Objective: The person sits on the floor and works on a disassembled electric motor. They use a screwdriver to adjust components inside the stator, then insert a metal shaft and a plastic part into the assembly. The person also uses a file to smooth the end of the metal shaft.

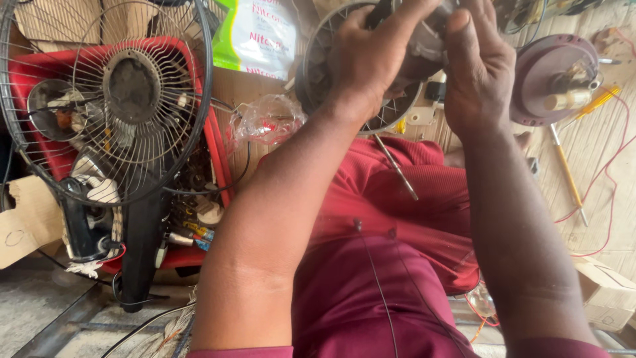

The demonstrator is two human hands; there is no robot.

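My left hand [368, 56] and my right hand [478, 66] are both closed around a grey fan motor [424, 50] at the top centre. The motor sits against a round wire fan guard [318, 79] behind it. Fingers of both hands cover most of the motor body. A thin metal rod [396, 169] slants down from under the guard across my maroon-clad lap [391, 219].
A large wire fan grille [106, 99] leans over a red crate [215, 152] of parts at left. A maroon motor housing [553, 76] with a shaft lies at right, beside a yellow-handled screwdriver [568, 176] and red wires [613, 166]. A green-white packet [258, 36] and crumpled plastic [268, 119] lie behind.
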